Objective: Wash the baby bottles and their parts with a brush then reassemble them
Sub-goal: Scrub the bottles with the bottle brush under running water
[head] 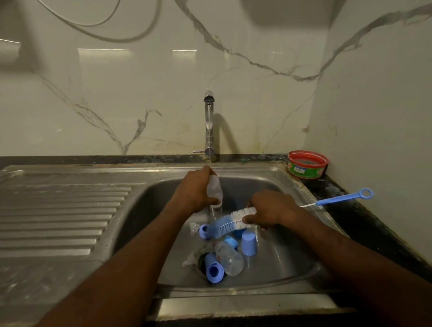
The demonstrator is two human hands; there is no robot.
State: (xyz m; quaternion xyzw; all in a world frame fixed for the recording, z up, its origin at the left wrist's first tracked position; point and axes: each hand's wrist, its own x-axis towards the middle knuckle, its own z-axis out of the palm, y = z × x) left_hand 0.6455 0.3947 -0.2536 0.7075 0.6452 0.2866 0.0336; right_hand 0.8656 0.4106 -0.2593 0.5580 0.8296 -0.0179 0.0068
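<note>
My left hand (195,189) grips a clear baby bottle (214,191) under the running tap, over the steel sink (285,264). My right hand (270,211) grips the bottle brush (228,224) near its white bristles; its blue bristle end points left, just below the bottle. The blue handle (342,198) sticks out to the right behind my hand. On the sink floor lie another clear bottle (229,259), a blue cap (248,243), blue collars (214,269) and clear teats (194,228).
The tap (210,128) stands at the back of the sink with water streaming down. A ribbed steel drainboard (55,214) lies to the left. A red and green round tub (307,164) sits on the dark counter at the back right, by the wall.
</note>
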